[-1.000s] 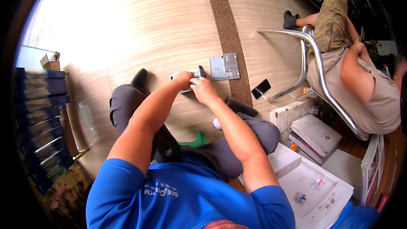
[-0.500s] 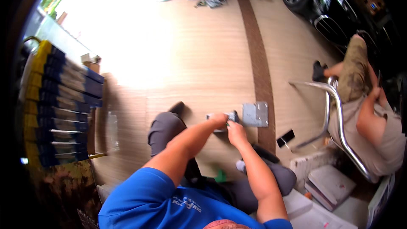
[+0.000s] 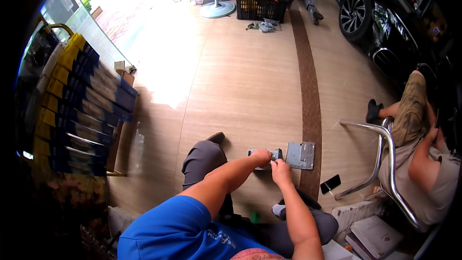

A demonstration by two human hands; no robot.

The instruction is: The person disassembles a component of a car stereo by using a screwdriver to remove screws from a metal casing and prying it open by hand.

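I sit on a tiled floor with my legs out. My left hand (image 3: pixel 261 156) and my right hand (image 3: pixel 280 169) both grip a small grey metal part (image 3: pixel 275 154) held between my knees. A flat grey metal plate (image 3: pixel 301 155) with holes lies on the floor right beside that part, to its right. What exactly the fingers pinch is too small to tell.
A black phone (image 3: pixel 330 183) lies on the floor right of my legs. A person sits on a chrome-framed chair (image 3: pixel 385 154) at the right. Stacked blue and yellow boxes (image 3: pixel 72 101) line the left. White boxes (image 3: pixel 370 231) sit at lower right. A black crate (image 3: pixel 262 0) and a car (image 3: pixel 385 14) stand far off.
The view has tilted upward, so more of the far floor, the crate and the car show. Both hands stay on the small grey part beside the plate.
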